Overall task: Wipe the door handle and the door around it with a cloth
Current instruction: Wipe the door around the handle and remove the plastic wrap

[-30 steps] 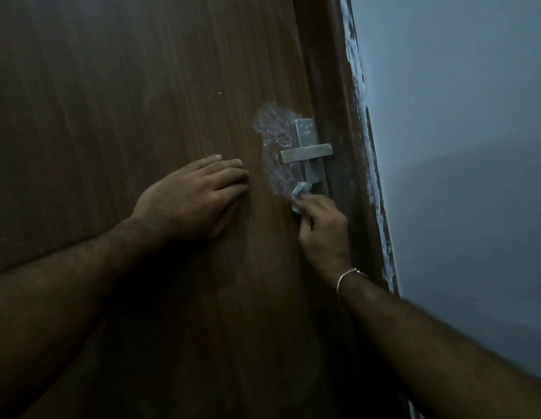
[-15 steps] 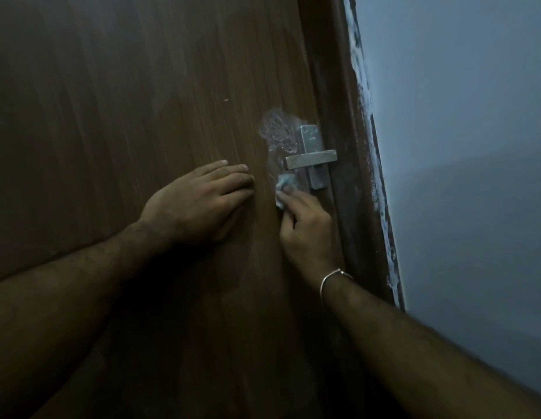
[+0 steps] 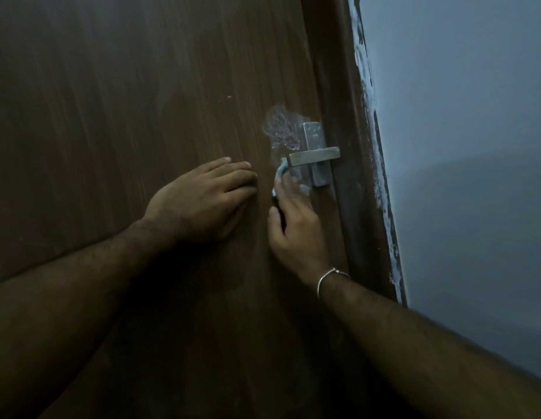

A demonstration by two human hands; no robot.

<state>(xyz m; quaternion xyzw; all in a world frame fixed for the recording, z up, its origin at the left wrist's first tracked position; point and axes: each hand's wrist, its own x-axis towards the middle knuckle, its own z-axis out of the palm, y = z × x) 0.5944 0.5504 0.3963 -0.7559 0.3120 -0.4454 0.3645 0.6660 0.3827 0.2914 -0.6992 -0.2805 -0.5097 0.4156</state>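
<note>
A dark brown wooden door fills the left of the view. Its square metal lever handle sits on a narrow metal plate near the door's right edge. A whitish wet smear marks the wood left of the plate. My right hand presses a small pale cloth against the door just under the lever's left end; my fingers hide most of the cloth. My left hand lies flat on the door to the left, fingers together, holding nothing.
The dark door frame runs down the right of the handle, with white paint flecks along its outer edge. A plain grey-blue wall fills the right side. A thin bracelet circles my right wrist.
My right hand has slid the cloth up and left, from below the handle plate to just under the lever. My left hand has stayed flat on the door.
</note>
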